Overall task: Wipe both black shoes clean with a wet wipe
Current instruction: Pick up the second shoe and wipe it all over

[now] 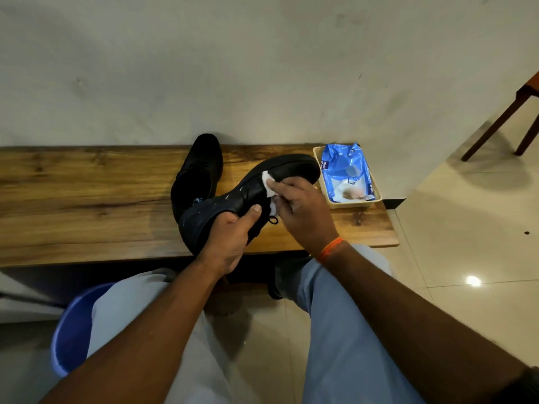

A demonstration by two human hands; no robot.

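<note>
Black shoe [248, 193] tilted above wooden bench [87, 199], left hand [230, 243] gripping its heel, right hand [300, 208] pinching white wet wipe [268, 185] against its side, second black shoe [198, 173] on bench behind, wipes pack [347, 170] in beige tray [376, 196] right of shoe, blue bucket [73, 325] below bench.

The left hand [226, 243] grips a black shoe [248, 191] at its heel end, thumb across the upper, holding it tilted above the wooden worktop [87, 199] with its toe pointing far right. The right hand [303, 211] presses a white wet wipe [269, 183] against the shoe's side near the sole. A second black shoe [201, 167] rests on the worktop just behind it. At the worktop's right end, a beige tray [376, 196] holds a blue wipes packet [345, 170]. A blue bucket [73, 325] stands on the floor at near left.
</note>
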